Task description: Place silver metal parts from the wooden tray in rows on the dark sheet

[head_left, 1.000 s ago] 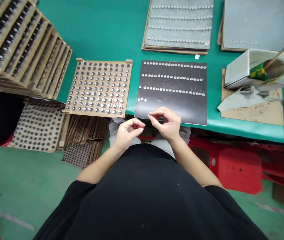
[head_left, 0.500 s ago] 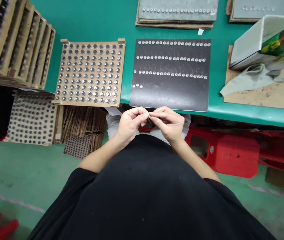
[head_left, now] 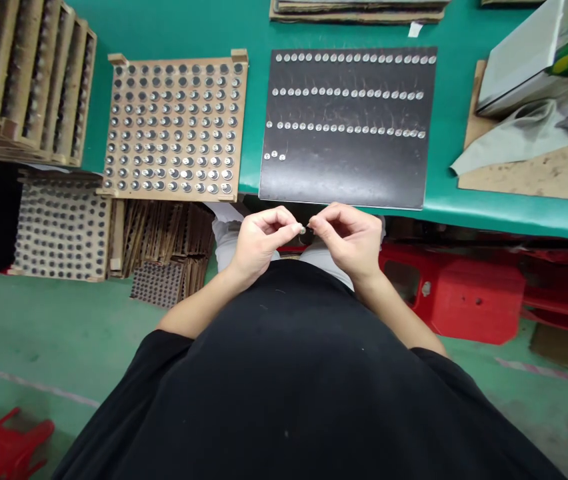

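Note:
My left hand (head_left: 260, 243) pinches a small round metal piece (head_left: 303, 231) between thumb and forefinger, just off the table's front edge. Close beside it, my right hand (head_left: 353, 243) is closed in a pinch; what lies between its fingertips is too small to make out. Beyond my hands lies a dark board (head_left: 344, 175) with rows of small silvery round pieces, some trailing fine wires. To its left is a wooden tray (head_left: 242, 127) holding rows of dark round parts, many with silvery pieces on top.
Stacked wooden trays (head_left: 39, 73) stand at the far left, with another filled tray (head_left: 59, 230) below. At right, a white box (head_left: 519, 67) and grey cloth (head_left: 514, 137) rest on cardboard (head_left: 539, 173). A red stool (head_left: 479, 300) is under the green table (head_left: 259, 33).
My fingertips have moved slightly apart, the right hand shifting right, and the round metal piece now shows at my left fingertips. The whole view has shifted a little.

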Demonstrator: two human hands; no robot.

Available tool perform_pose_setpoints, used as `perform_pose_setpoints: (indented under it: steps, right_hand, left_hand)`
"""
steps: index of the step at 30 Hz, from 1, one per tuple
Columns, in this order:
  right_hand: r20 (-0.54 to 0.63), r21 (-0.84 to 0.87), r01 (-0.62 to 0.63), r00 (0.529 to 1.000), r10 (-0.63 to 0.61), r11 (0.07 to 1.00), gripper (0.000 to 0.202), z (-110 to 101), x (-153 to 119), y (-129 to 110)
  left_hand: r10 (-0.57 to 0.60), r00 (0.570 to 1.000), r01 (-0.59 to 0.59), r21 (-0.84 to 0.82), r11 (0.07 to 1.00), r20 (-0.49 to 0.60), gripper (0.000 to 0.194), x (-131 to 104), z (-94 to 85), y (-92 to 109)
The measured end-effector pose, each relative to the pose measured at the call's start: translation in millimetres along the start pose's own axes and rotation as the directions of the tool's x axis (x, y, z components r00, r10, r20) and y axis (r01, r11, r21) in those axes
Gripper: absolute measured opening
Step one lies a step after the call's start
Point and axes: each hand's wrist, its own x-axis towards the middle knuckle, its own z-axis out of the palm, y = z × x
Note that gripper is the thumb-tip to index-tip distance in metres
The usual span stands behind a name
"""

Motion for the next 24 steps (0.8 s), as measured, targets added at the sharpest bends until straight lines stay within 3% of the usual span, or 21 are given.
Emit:
perform_pose_setpoints:
  steps: [8,13,15,18,24]
  right_hand:
    - [-0.059,-0.225,0.110,0.990,-0.126,0.968,0.015,2.4,-9.1,13.4]
    - [0.011,-0.221,0.207,0.978,-0.210,0.953,0.023,-1.0,-10.3,15.7]
    - [-0.013,-0.243,0.208,0.976,-0.217,0.947,0.014,-0.6,-9.5,14.1]
    - [-0.053,-0.276,0.203,0.973,-0.225,0.940,0.020,0.6,-8.1,10.9]
    - [-0.021,-0.240,0.233,0.969,-0.245,0.942,0.018,2.5,-8.4,7.0]
  left_hand:
    - [-0.065,0.998,0.065,-0.055,0.996,0.003,0.028,-1.6,0.6,-0.3]
    - [-0.061,0.998,0.061,-0.054,0.997,-0.005,0.030,-1.8,1.8,0.4]
    - [-0.057,0.998,0.057,-0.051,0.997,0.001,0.030,-1.9,2.5,0.6]
    - [-0.054,0.998,0.053,-0.049,0.997,-0.013,0.031,-2.2,3.0,0.7]
    - [-0.025,0.998,0.022,-0.053,0.998,-0.059,0.028,-3.4,1.6,-1.0]
